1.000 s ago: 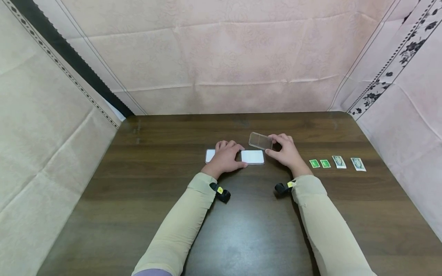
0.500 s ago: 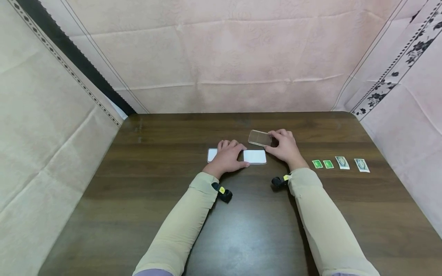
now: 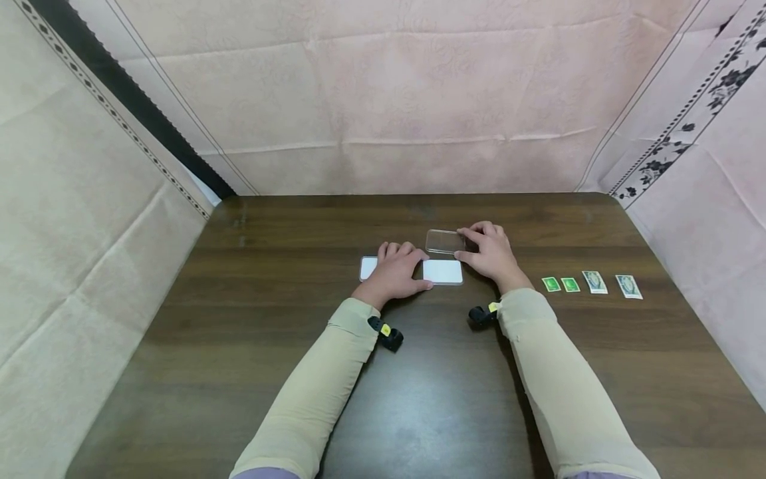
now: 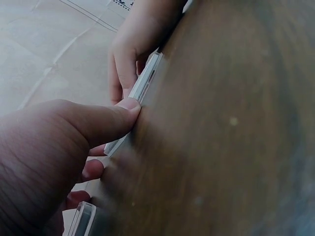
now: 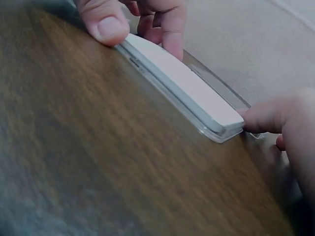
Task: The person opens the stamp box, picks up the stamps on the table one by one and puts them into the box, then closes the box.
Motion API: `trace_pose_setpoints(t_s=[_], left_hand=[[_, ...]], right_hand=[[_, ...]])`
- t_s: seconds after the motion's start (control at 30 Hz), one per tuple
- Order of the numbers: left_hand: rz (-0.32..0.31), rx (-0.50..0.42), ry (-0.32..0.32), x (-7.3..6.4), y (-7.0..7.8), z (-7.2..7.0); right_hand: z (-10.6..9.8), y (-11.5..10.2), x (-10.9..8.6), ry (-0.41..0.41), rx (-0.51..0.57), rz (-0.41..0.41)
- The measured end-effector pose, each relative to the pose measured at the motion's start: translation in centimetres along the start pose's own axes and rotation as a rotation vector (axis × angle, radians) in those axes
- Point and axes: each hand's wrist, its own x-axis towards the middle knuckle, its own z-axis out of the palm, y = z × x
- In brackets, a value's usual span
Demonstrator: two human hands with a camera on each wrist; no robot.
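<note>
A flat clear case with a white inside lies mid-table. My left hand grips its left end, thumb on the near edge and index finger at the far edge. Behind it is a clear plastic lid; my right hand pinches its right end between thumb and fingers. In the right wrist view the lid shows as a thin transparent edge behind the white inside. A second white case sits left of the first, partly hidden under my left hand; its end shows in the left wrist view.
Off to the right lie two small green stamps and two larger blue-grey stamps in a row. Dark brown wood forms the tabletop. Pale cloth hangs behind the table's far edge.
My right hand has moved away from me and slightly left with the lid, which now lies flatter, directly behind the case. The left hand keeps its hold on the case.
</note>
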Motion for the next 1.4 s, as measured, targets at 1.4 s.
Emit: trace_pose_setpoints(t_s=[1.4], left_hand=[[0.021, -0.001, -0.003, -0.08, -0.29, 0.1]], right_hand=[[0.47, -0.62, 0.46, -0.018, -0.034, -0.014]])
